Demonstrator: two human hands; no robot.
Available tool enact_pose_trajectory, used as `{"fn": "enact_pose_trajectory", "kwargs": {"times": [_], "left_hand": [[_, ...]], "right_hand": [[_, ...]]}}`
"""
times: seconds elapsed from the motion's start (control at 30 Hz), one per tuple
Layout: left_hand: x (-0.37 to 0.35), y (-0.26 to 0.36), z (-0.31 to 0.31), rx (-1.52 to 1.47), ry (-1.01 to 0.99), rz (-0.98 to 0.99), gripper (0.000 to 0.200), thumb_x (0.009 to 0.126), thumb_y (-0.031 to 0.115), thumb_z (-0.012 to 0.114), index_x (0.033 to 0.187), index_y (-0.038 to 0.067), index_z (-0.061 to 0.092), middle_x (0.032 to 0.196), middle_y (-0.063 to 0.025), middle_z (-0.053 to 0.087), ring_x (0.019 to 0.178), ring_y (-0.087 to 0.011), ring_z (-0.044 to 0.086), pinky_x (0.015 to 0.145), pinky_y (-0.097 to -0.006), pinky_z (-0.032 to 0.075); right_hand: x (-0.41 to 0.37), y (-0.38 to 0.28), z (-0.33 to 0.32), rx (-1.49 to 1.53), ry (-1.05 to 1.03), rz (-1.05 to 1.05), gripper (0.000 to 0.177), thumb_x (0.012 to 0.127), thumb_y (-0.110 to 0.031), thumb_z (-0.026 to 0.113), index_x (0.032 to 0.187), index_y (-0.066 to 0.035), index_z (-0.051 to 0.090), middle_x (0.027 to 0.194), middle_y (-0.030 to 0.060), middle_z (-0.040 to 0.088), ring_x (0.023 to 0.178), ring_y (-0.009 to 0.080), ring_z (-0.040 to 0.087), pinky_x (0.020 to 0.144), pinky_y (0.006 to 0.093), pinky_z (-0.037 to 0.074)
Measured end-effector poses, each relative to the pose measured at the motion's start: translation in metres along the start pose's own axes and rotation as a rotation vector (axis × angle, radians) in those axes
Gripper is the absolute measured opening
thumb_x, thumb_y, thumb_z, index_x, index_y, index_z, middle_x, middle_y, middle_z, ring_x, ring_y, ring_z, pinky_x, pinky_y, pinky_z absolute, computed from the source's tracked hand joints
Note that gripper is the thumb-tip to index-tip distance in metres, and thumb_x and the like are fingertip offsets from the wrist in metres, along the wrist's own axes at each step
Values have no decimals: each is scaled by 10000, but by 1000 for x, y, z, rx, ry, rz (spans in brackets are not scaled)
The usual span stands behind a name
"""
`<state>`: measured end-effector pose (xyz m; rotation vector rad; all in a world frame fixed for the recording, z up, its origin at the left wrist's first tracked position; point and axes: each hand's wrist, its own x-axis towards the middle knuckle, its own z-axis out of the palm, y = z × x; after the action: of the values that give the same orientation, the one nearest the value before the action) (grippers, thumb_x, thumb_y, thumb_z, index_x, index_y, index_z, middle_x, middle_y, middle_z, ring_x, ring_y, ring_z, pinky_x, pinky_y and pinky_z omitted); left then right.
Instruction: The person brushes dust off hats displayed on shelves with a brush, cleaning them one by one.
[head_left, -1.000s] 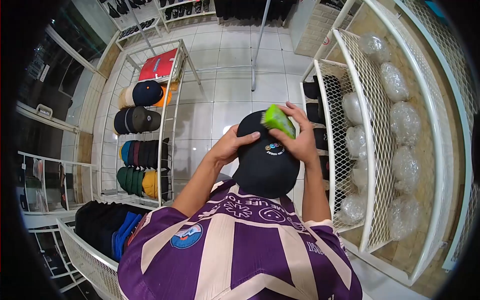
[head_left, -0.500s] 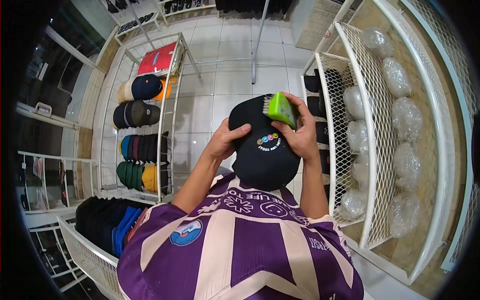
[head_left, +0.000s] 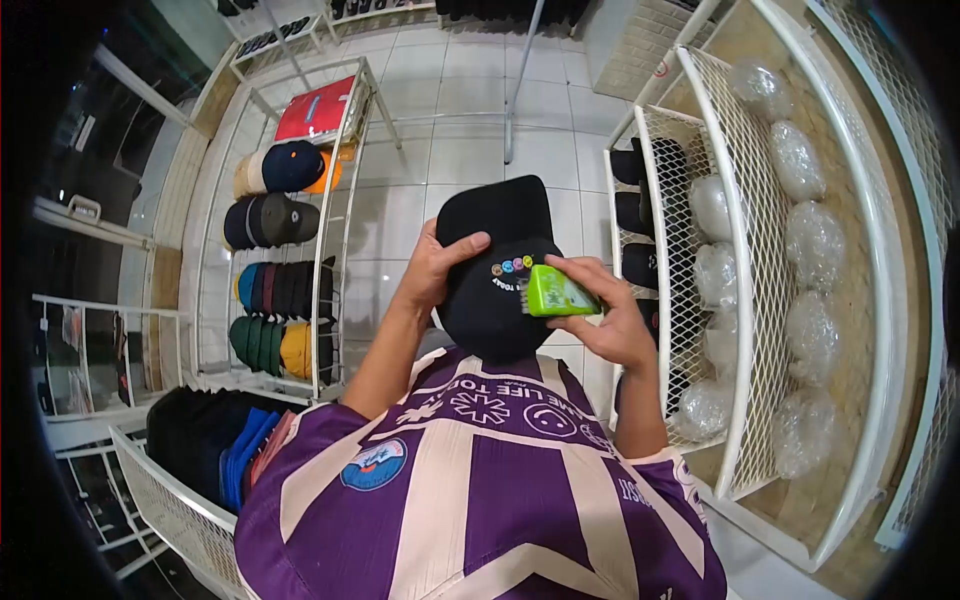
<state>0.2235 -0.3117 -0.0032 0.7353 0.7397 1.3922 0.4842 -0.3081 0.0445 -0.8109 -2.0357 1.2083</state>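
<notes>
White floor tiles [head_left: 470,120] fill the shop ahead of me in the head view, with wire shelving on both sides. Both hands are raised in front of the chest. My left hand [head_left: 440,268] is clamped on the left edge of a black cap [head_left: 500,290], thumb lying across its top. The cap's long axis runs away from me: brim pointing out over the floor, crown nearest my purple shirt [head_left: 480,500].

My right hand [head_left: 610,320] is closed around a green brush [head_left: 555,293], which lies crosswise to the cap. Its bristle end points left and touches the crown just beside a row of small coloured badges [head_left: 510,265].

To the left stands a rack of caps [head_left: 285,225]. Close on the right is a white mesh rack [head_left: 740,250] holding plastic-wrapped bundles [head_left: 805,240], just beside my right forearm. A basket of dark caps [head_left: 200,440] sits low on the left.
</notes>
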Motion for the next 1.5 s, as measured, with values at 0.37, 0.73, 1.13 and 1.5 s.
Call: {"fn": "enact_pose_trajectory", "kwargs": {"times": [0.37, 0.73, 1.13, 1.5], "left_hand": [[0, -1, -15, -13, 89, 4, 329, 870, 98, 769, 1165, -8, 666, 1034, -117, 735, 882, -178, 726, 800, -323, 608], [-3, 3, -10, -231, 46, 30, 429, 885, 128, 754, 1266, -10, 612, 1129, -132, 709, 965, -202, 719, 858, -339, 598], [-3, 4, -6, -187, 24, -47, 423, 863, 106, 773, 1235, -22, 621, 1072, -118, 717, 936, -189, 717, 849, -329, 598], [24, 16, -7, -57, -44, -160, 424, 865, 126, 794, 1219, -29, 619, 1051, -117, 721, 900, -177, 721, 808, -320, 609]], "right_hand": [[7, 7, 4, 140, 48, 15, 612, 767, -16, 816, 1347, -9, 620, 1216, 128, 630, 1160, 232, 606, 1013, 319, 454], [40, 71, 21, 170, 313, -60, 638, 811, -38, 814, 1393, -21, 554, 1203, 104, 614, 1164, 214, 598, 1033, 320, 445], [41, 56, 24, 245, 330, -108, 587, 817, 0, 791, 1352, 0, 549, 1270, 102, 593, 1206, 215, 569, 1058, 327, 429], [48, 71, 23, 311, 441, -44, 598, 848, -22, 780, 1376, 22, 502, 1263, 126, 582, 1184, 211, 565, 1044, 348, 443]]}}
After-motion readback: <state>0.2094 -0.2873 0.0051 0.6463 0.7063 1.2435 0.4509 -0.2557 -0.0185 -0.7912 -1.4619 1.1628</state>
